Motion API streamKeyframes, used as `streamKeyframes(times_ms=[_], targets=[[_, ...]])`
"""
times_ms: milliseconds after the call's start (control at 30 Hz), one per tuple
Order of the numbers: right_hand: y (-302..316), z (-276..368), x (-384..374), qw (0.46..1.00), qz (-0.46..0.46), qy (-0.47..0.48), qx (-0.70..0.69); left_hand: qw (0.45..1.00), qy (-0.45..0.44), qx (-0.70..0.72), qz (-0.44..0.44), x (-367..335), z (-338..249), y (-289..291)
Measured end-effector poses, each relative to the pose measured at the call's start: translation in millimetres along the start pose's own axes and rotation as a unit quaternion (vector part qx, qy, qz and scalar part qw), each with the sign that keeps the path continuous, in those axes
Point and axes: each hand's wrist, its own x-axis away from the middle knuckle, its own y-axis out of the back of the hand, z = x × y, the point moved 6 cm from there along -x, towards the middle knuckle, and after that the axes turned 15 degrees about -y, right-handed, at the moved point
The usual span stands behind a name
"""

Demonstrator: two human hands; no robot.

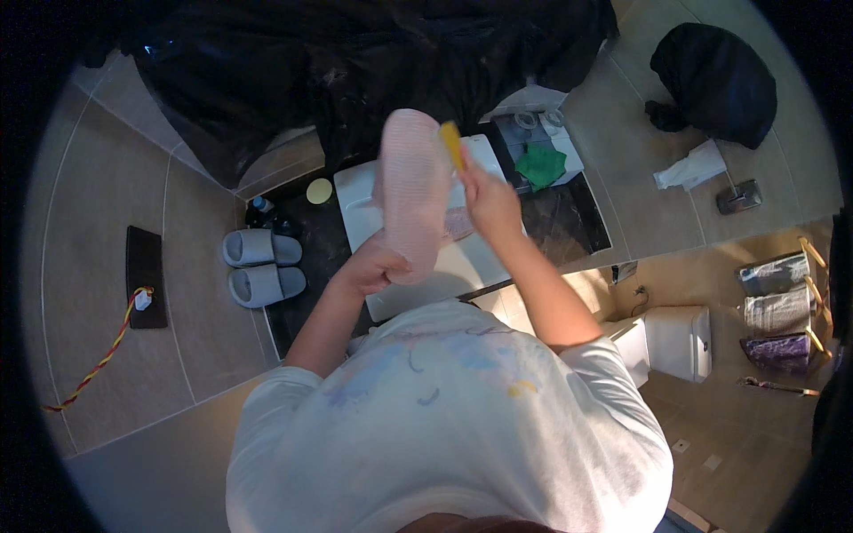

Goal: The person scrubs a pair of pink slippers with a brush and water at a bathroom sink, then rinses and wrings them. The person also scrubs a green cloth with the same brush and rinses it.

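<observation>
Over the white sink (pixel 484 277), my left hand (pixel 377 264) grips a pink slipper (pixel 413 182) at its lower end. Its ridged sole faces up and it stands lengthwise, slightly blurred. My right hand (pixel 491 202) is closed round a yellow brush (pixel 451 147), held just right of the slipper's upper part. Whether the brush touches the slipper I cannot tell. Part of another pinkish piece (pixel 459 223) shows in the basin between my hands; most of it is hidden.
Two grey slippers (pixel 265 284) sit on the dark counter (pixel 329 240) at the left, near a pale yellow round lid (pixel 319 191). A green cloth (pixel 540 166) lies on the right. Black sheeting (pixel 382 62) covers the wall ahead. A toilet (pixel 677 342) stands lower right.
</observation>
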Motion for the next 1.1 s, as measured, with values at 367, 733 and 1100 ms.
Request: streamKeyframes(times_ms=[367,733,1100], targets=[[-8,46,47,0.984,0.004,0.171,0.058,0.985,-0.041,-0.154,-0.07,-18,0,11],[-12,47,58,0.974,-0.005,0.194,0.113,0.754,-0.108,-0.636,-0.126,-20,-41,14],[26,12,1,0.986,-0.085,0.077,0.125,0.632,-0.16,-0.745,-0.143,-4,-57,-5]])
